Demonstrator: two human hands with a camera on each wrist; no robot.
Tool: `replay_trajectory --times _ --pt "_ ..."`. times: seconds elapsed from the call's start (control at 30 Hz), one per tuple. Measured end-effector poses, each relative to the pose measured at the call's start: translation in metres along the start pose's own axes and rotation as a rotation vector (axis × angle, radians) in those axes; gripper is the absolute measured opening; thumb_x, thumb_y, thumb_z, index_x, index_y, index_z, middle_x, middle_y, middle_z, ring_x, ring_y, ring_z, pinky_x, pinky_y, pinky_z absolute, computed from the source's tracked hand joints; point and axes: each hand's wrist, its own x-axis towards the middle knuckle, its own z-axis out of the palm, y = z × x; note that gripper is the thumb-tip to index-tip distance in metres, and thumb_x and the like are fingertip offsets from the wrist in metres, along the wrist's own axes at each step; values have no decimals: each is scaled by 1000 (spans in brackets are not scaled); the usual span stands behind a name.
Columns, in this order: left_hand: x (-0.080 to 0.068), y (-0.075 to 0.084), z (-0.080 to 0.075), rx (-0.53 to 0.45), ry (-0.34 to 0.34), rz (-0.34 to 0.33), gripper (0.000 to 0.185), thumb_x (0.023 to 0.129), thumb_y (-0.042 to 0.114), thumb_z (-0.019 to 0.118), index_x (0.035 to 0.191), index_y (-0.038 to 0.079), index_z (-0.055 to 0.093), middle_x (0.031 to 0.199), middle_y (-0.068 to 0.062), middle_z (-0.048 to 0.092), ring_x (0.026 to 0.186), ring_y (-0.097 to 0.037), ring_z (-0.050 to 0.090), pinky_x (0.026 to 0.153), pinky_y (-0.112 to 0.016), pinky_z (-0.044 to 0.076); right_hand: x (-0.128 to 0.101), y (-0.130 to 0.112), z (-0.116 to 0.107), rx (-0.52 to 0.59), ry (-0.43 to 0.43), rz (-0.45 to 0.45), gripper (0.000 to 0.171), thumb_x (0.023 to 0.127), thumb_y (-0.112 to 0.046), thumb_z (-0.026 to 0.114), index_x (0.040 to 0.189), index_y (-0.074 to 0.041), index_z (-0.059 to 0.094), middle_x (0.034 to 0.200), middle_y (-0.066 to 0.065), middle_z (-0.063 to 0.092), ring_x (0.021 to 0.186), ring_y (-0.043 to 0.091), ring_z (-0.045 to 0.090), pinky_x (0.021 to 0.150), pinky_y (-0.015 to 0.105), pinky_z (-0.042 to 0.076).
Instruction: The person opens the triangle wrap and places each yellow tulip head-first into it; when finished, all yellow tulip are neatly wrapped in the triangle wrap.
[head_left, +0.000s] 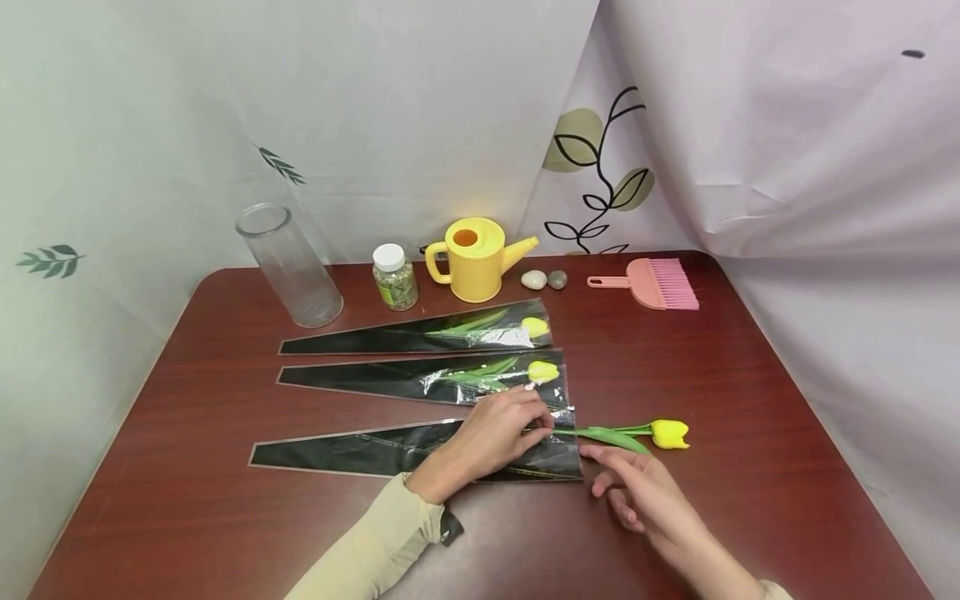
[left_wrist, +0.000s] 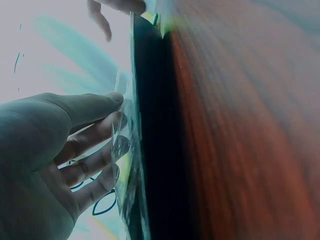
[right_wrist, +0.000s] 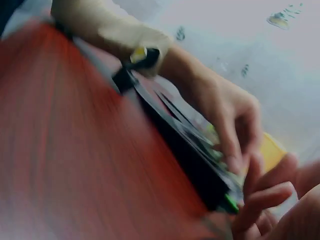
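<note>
Nearest us, our right hand (head_left: 645, 496) lay on the table (head_left: 750, 467), fingers relaxed and spread, fingertips at the green leaf of the yellow tulip (head_left: 637, 434). Our left hand (head_left: 491, 433) pressed straight fingers on the nearest black sleeve (head_left: 360, 450), whose mouth the tulip stem entered.

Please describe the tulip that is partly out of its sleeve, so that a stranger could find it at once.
On the dark red table, three black and clear sleeves lie in a row. At the wide end of the nearest sleeve, under the left hand, lies the yellow tulip. Unlike the two wrapped tulips behind, its bloom lies bare on the wood.
</note>
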Motion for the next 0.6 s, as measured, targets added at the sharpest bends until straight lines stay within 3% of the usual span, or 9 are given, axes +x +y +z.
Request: replay_trajectory --times 0.13,0.27,0.4,0.5,0.6 --pt "-1 -1 1 2 7 10 5 89 24 74 88 20 72 89 12 63 84 -6 57 73 -22 48 -4 -9 -19 -274 46 -228 36 97 -29 64 116 1 65 74 11 65 42 12 45 36 25 37" --pt "-1 -1 0 -1 10 14 4 90 23 74 89 19 73 90 11 63 84 -6 57 73 -22 49 -2 -17 -39 -678 207 -578 10 91 -19 72 99 -13 71 73 -3 67 53 12 55 47 25 44" --pt "-1 -1 1 -9 10 14 5 90 23 73 89 18 73 89 11 63 84 -6 57 73 -24 49 5 -21 -57 -1009 342 -893 19 81 -9 80 92 -22 73 78 -18 61 64 5 53 54 17 40" --pt "0 0 0 -10 12 14 4 90 22 73 89 18 73 89 11 63 85 -7 57 74 -24 49 12 -24 -68 -1167 364 -1044 22 75 -10 81 91 -23 74 83 -20 61 72 4 50 55 16 39" --pt "0 -1 0 -14 14 16 4 90 22 73 89 18 73 89 11 63 85 -7 57 74 -24 49 19 -25 -74 -1271 308 -1127 7 84 -23 74 91 -20 74 87 -16 64 79 6 48 61 21 41"
